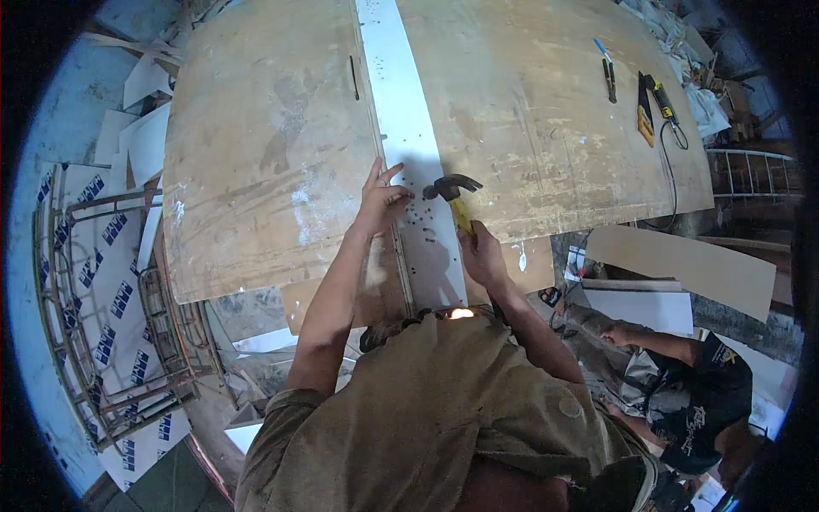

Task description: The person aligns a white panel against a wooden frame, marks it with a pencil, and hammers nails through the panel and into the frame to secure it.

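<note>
L fingers (397, 194): part-spread, at white board (408, 102) | R fingers (480, 235): wrapped round hammer (461, 211)

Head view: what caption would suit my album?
Left hand at a long white board, right hand gripping a yellow-handled claw hammer, above a worn wooden tabletop.

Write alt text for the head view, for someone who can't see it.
A person's right hand holds a yellow-handled claw hammer over a long white strip dotted with small dark pieces, with the left hand at the strip's left edge. The strip lies across a large worn wooden tabletop; a co-worker is at lower right.
</note>
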{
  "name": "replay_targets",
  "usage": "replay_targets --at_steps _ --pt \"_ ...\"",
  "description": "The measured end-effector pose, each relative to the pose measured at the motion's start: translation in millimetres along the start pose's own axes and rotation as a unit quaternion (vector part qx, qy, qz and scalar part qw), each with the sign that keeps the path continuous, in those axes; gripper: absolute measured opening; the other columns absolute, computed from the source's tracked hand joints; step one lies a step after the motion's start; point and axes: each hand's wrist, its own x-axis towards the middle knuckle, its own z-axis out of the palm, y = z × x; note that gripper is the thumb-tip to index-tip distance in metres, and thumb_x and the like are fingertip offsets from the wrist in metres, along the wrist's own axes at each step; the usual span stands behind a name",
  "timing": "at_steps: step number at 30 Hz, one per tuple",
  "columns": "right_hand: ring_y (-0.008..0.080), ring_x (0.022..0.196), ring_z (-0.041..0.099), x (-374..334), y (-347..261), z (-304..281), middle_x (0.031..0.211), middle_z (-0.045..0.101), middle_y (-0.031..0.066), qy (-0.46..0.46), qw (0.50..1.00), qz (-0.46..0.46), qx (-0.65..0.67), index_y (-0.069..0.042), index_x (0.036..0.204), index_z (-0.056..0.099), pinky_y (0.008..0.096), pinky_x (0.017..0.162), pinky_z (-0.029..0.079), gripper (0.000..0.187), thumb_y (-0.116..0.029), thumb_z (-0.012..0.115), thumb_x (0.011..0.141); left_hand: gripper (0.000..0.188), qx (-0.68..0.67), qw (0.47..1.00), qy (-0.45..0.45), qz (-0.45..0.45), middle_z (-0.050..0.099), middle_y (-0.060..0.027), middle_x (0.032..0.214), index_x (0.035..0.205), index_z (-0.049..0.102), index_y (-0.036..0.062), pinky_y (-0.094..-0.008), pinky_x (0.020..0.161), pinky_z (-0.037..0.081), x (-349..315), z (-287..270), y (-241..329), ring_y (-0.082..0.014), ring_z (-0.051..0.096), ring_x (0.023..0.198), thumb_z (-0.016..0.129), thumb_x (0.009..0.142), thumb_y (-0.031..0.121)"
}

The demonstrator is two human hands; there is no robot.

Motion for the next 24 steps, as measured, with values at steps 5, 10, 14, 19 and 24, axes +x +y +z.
replay_targets --at_steps 5,10,14,19,24 --pt "0.05 0.083 0.061 4.8 -19.9 1.6 0.082 0.062 0.0294 0.002 0.998 -0.061 0.007 0.001 0.104 0.051 0.0514 0.066 0.047 0.023 -0.021 0.055 0.096 0.03 0.01 1.0 0.02 0.003 0.049 -0.008 0.142 0.087 0.074 0.0175 -0.0402 0.116 0.029 -4.0 -4.4 0.9 -0.0366 0.016 0.146 0.076 0.069 -0.007" --pt "0.0508 0.084 0.061 10.2 -29.2 3.7 0.084 0.062 0.0311 -0.027 0.996 -0.082 -0.014 0.001 0.107 0.049 0.0538 0.067 0.048 0.025 -0.021 0.053 0.097 0.02 -0.046 0.999 0.021 -0.008 0.049 -0.011 0.141 0.084 0.074 0.0147 -0.0417 0.114 0.032 -6.3 1.3 -1.9 -0.036 0.016 0.146 0.076 0.073 -0.002" --pt "0.0512 0.082 0.061 11.1 -22.9 8.2 0.084 0.063 0.0304 -0.024 0.989 -0.129 -0.073 0.001 0.108 0.048 0.0569 0.07 0.048 0.026 -0.021 0.051 0.097 0.018 -0.175 0.982 0.043 -0.06 0.049 -0.012 0.142 0.087 0.075 0.0125 -0.0412 0.114 0.033 -4.3 9.5 -3.5 -0.036 0.014 0.147 0.074 0.075 -0.002" --pt "0.0506 0.081 0.062 6.6 -30.0 13.1 0.081 0.063 0.0295 -0.069 0.985 -0.074 -0.138 0.0 0.109 0.047 0.0578 0.071 0.048 0.026 -0.024 0.048 0.098 0.02 -0.564 0.805 0.091 -0.162 0.049 -0.0127 0.142 0.089 0.075 0.0119 -0.041 0.115 0.032 -9.1 15.9 -21.1 -0.0365 0.015 0.146 0.075 0.074 -0.002" --pt "0.05 0.079 0.062 2.7 -32.6 4.9 0.08 0.063 0.0298 -0.03 0.987 -0.098 -0.12 -0.001 0.11 0.046 0.0587 0.069 0.049 0.027 -0.026 0.046 0.099 0.022 -0.03 0.999 0.043 -0.007 0.04 -0.0133 0.149 0.098 0.074 0.0076 -0.0365 0.109 0.038 -10.3 7.2 1.4 -0.0326 0.026 0.144 0.069 0.079 -0.003"
